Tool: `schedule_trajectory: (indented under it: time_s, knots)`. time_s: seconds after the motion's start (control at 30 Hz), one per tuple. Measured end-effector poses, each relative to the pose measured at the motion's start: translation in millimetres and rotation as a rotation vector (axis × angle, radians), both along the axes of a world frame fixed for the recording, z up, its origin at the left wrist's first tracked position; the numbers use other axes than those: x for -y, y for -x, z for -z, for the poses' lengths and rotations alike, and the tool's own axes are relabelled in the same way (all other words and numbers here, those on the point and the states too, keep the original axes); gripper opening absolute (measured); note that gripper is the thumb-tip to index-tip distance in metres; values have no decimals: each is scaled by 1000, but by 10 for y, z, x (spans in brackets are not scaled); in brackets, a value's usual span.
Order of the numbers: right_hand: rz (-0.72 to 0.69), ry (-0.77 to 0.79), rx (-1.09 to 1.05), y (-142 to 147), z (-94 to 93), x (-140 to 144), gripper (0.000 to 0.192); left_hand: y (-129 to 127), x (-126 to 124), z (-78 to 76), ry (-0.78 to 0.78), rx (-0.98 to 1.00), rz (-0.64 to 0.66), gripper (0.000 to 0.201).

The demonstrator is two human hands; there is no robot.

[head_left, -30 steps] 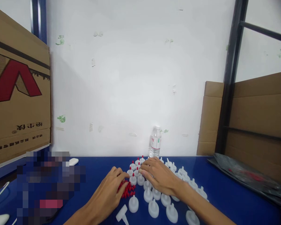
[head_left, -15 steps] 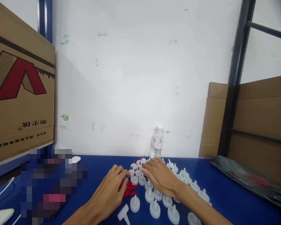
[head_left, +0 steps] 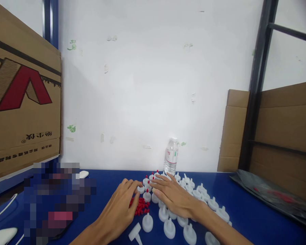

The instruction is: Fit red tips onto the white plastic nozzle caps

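Head view: left hand (head_left: 122,207) has its fingers curled over the red tips (head_left: 140,206) mid-table, pinching one I think (can't tell). Right hand (head_left: 173,198) lies spread flat on the white caps (head_left: 168,227); a nudge could topple neighbours or scatter tips.

Water bottle (head_left: 171,156) stood upright against white wall (head_left: 153,85); cardboard box (head_left: 22,102) at left, black plastic sheet (head_left: 272,194) lay at right.
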State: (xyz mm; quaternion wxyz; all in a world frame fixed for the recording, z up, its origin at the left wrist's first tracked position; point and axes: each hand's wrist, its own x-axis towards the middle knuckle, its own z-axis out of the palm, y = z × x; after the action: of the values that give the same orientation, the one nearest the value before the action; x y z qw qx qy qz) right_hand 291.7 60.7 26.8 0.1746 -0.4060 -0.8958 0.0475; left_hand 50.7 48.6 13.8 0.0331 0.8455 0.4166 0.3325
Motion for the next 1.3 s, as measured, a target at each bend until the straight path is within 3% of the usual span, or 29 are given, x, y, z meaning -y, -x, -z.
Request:
schedule_trajectory:
  time_s: [0.23,0.4,0.57,0.7,0.77,0.9,1.03,1.2,1.3]
  knots:
    - [9,-23,12,24,-2,-5,47,-7,-18,-4,3,-10,-2,24]
    - [-42,-111,90,209,-74,-154,52,8,-6,-1,-10,25,4,25]
    - [-56,-182,100,358,-406,-239,60,44,-4,-39,-52,64,-31,26]
    - [-43,-169,-66,336,-694,-97,28,67,-17,-78,-54,142,-82,28]
    - [-85,-122,-94,322,-750,4,22,63,-17,-87,-38,163,-92,29]
    - [-132,-57,-82,348,-742,162,38,34,-4,-79,-25,105,-29,27]
    - [-149,-66,-4,399,-734,227,39,20,5,-58,-41,54,3,32]
    - [-183,-137,86,344,-698,95,25,26,6,-16,31,151,-33,40]
    - [-99,-252,138,246,-652,-68,19,42,15,-32,94,234,-77,50]
